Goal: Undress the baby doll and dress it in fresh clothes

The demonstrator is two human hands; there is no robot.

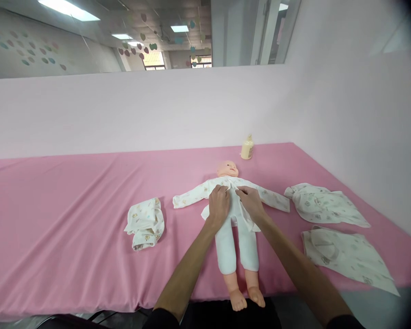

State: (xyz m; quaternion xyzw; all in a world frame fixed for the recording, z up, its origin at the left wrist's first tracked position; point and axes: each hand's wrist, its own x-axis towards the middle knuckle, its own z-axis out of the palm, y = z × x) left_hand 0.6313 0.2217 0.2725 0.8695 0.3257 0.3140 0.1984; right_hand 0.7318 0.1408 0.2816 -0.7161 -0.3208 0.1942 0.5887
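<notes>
A baby doll (228, 168) lies on its back on the pink-covered table (71, 205), head away from me, feet over the near edge. It wears a white patterned top (195, 194) with both sleeves spread out. My left hand (219, 204) rests on the doll's chest, fingers curled onto the left flap of the top. My right hand (250, 202) pinches the right flap at the chest. The two hands almost touch at the middle of the garment.
A crumpled patterned garment (145, 223) lies left of the doll. Two more white garments lie at the right, one farther (324, 204) and one nearer (345, 253). A small cream bottle (247, 147) stands beyond the doll's head by the pale partition wall.
</notes>
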